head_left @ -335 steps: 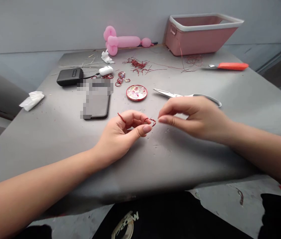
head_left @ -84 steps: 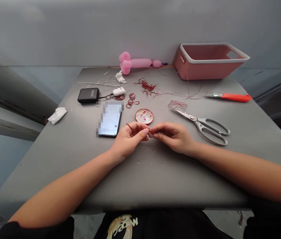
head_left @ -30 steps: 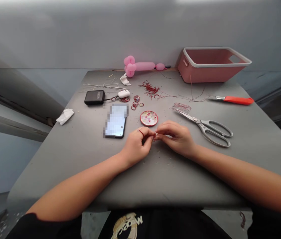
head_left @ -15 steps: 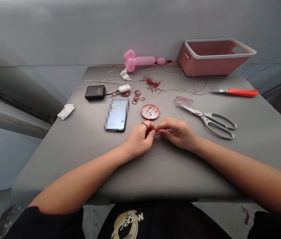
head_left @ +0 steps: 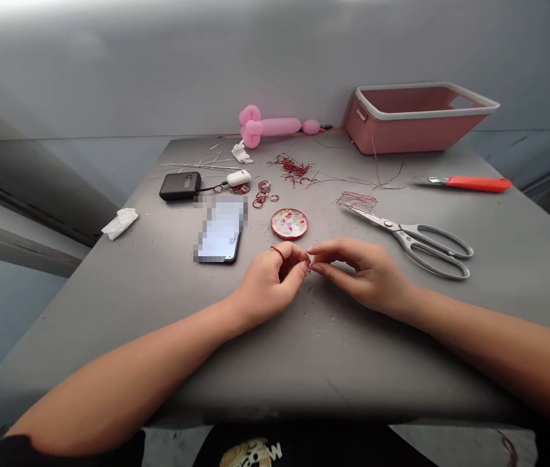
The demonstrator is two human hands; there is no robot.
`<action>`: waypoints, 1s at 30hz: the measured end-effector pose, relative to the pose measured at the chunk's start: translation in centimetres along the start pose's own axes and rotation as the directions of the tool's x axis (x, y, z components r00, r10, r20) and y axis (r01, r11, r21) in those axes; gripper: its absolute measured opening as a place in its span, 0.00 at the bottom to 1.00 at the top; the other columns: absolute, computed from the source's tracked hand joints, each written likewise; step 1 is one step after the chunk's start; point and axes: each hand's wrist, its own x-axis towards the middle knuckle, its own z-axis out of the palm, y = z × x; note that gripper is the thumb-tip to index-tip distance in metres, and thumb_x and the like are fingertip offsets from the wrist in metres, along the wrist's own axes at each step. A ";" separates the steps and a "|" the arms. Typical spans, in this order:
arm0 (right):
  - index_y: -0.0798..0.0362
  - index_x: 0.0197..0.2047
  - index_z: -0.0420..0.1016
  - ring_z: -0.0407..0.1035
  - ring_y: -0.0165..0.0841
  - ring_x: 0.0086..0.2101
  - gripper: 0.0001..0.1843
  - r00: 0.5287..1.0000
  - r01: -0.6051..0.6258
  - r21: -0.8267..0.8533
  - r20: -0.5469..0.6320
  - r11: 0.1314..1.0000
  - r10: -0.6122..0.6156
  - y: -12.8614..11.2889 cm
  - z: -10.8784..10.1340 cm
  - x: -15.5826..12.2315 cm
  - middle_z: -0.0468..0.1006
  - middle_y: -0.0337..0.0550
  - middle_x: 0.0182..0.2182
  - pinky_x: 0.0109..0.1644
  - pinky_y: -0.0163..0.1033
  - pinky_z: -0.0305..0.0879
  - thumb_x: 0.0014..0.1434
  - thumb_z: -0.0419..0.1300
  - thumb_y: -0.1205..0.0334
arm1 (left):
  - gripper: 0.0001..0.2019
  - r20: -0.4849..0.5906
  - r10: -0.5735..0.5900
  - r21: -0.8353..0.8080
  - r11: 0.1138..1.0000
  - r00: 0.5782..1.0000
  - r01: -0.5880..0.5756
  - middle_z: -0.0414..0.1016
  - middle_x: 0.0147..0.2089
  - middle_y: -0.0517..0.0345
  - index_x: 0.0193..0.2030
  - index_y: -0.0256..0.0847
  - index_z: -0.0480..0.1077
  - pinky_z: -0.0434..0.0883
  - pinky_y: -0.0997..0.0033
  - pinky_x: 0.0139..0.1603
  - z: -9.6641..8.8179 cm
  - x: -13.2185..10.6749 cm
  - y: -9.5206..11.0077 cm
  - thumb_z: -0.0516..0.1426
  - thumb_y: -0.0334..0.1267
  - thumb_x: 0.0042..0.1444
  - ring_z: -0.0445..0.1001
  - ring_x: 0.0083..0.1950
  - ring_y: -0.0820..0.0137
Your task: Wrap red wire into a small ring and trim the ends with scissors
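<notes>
My left hand (head_left: 275, 279) pinches a small piece of red cord (head_left: 309, 263) between thumb and forefinger; its exact shape is mostly hidden by the fingertips. A thin red ring (head_left: 277, 251) sits round one of its fingers. Close by on the right, my right hand (head_left: 367, 272) has its thumb and forefinger apart, their tips right beside the cord. Just beyond both hands lies a round red-rimmed dish (head_left: 289, 224) of small pale and pink pieces. Several red cord rings (head_left: 263, 194) lie behind it to the left.
Grey scissors (head_left: 416, 243) and an orange-handled utility knife (head_left: 477, 184) lie right. Red cord scraps (head_left: 292, 167) and a thread bundle (head_left: 357, 199) lie behind. Left are a phone (head_left: 220, 230), black power bank (head_left: 180, 185) and tissue (head_left: 120, 224). A pink basket (head_left: 401, 133) and balloon (head_left: 279, 126) stand at the back.
My right thumb and forefinger have spread apart and drawn slightly right from the cord. My left hand keeps its pinch. The whole view has shifted a little.
</notes>
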 end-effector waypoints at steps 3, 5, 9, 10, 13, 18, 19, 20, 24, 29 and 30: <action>0.51 0.44 0.75 0.77 0.31 0.32 0.08 0.999 -0.032 0.050 -0.037 0.998 0.034 -0.2 0.2 -0.3 0.82 0.43 0.34 0.33 0.33 0.73 0.61 0.61 0.64 | 0.04 -0.003 0.011 -0.011 1.000 1.000 -0.011 0.69 0.32 0.60 0.38 0.39 0.66 0.65 0.71 0.37 0.1 0.0 0.0 0.52 0.36 0.61 0.67 0.33 0.73; 0.51 0.46 0.74 0.77 0.31 0.32 0.09 0.999 0.010 0.044 -0.050 0.999 -0.007 -0.5 0.3 -0.6 0.82 0.42 0.35 0.34 0.33 0.73 0.60 0.61 0.66 | 0.03 -0.009 0.032 0.013 0.999 0.999 -0.032 0.69 0.31 0.60 0.36 0.39 0.65 0.64 0.71 0.36 0.1 -0.1 0.0 0.53 0.35 0.60 0.67 0.32 0.73; 0.49 0.45 0.73 0.76 0.28 0.31 0.10 0.990 0.120 -0.035 -0.076 0.992 -0.122 -1.1 0.4 -0.8 0.82 0.40 0.35 0.37 0.32 0.72 0.60 0.61 0.69 | 0.05 -0.011 0.054 0.056 0.997 0.998 -0.054 0.67 0.27 0.63 0.32 0.40 0.63 0.62 0.73 0.32 0.3 -0.1 0.0 0.53 0.34 0.59 0.65 0.29 0.74; 0.49 0.45 0.73 0.76 0.28 0.31 0.10 0.987 0.135 -0.054 -0.080 0.989 -0.139 -1.2 0.4 -0.8 0.82 0.39 0.35 0.37 0.31 0.72 0.60 0.61 0.69 | 0.05 -0.004 0.055 0.063 0.997 0.998 -0.055 0.67 0.27 0.63 0.31 0.40 0.63 0.61 0.73 0.32 0.3 -0.1 -0.1 0.53 0.34 0.59 0.65 0.29 0.75; 0.49 0.45 0.72 0.76 0.28 0.32 0.09 0.984 0.163 -0.090 -0.060 0.982 -0.169 -1.4 0.5 -0.6 0.82 0.39 0.35 0.38 0.32 0.71 0.61 0.61 0.70 | 0.05 0.015 0.049 0.082 0.995 0.999 -0.050 0.67 0.27 0.63 0.32 0.40 0.63 0.61 0.72 0.32 0.3 -0.1 -0.2 0.53 0.34 0.60 0.64 0.29 0.74; 0.50 0.45 0.72 0.74 0.29 0.31 0.08 0.986 0.160 -0.100 -0.025 0.982 -0.164 -1.1 0.3 -0.4 0.79 0.39 0.33 0.37 0.34 0.71 0.63 0.58 0.69 | 0.04 0.012 0.020 -0.016 1.000 1.000 -0.019 0.69 0.31 0.61 0.35 0.39 0.65 0.64 0.71 0.37 0.2 0.1 -0.3 0.53 0.35 0.60 0.67 0.33 0.73; 0.49 0.47 0.72 0.74 0.30 0.32 0.09 0.987 0.161 -0.101 -0.011 0.982 -0.163 -1.0 0.2 -0.3 0.80 0.40 0.34 0.37 0.35 0.71 0.63 0.58 0.69 | 0.04 0.008 0.002 -0.067 0.998 1.000 -0.001 0.70 0.32 0.60 0.36 0.39 0.66 0.65 0.71 0.38 0.2 0.1 -0.4 0.54 0.36 0.60 0.68 0.34 0.73; 0.49 0.49 0.72 0.75 0.30 0.33 0.11 0.986 0.164 -0.103 0.009 0.981 -0.164 -0.9 0.1 -0.3 0.80 0.41 0.35 0.38 0.35 0.71 0.64 0.57 0.69 | 0.04 0.002 -0.019 -0.119 0.993 1.000 0.019 0.70 0.33 0.60 0.37 0.39 0.66 0.65 0.71 0.39 0.3 0.1 -0.4 0.54 0.37 0.60 0.68 0.35 0.73; 0.48 0.54 0.71 0.77 0.30 0.36 0.16 0.980 0.196 -0.116 0.059 0.974 -0.190 -0.8 -0.2 -0.3 0.82 0.42 0.39 0.40 0.35 0.73 0.64 0.57 0.70 | 0.07 -0.018 -0.096 -0.258 0.962 0.995 0.088 0.70 0.34 0.60 0.39 0.38 0.66 0.66 0.70 0.41 0.5 0.1 -0.4 0.57 0.39 0.60 0.69 0.36 0.73; 0.49 0.49 0.72 0.77 0.29 0.33 0.12 0.979 0.202 -0.114 -0.011 0.973 -0.204 -1.1 -0.2 -0.2 0.83 0.40 0.36 0.38 0.33 0.73 0.63 0.59 0.71 | 0.06 0.001 -0.150 -0.393 0.909 0.989 0.138 0.69 0.34 0.61 0.38 0.38 0.66 0.66 0.71 0.41 0.5 0.1 0.3 0.58 0.37 0.58 0.68 0.35 0.76; 0.48 0.48 0.72 0.77 0.29 0.33 0.12 0.980 0.193 -0.113 -0.023 0.975 -0.197 -1.2 -0.3 -0.2 0.83 0.40 0.36 0.38 0.33 0.73 0.62 0.59 0.71 | 0.06 0.014 -0.151 -0.415 0.898 0.988 0.143 0.69 0.34 0.61 0.38 0.38 0.67 0.66 0.72 0.41 0.4 0.1 0.4 0.59 0.37 0.58 0.68 0.35 0.76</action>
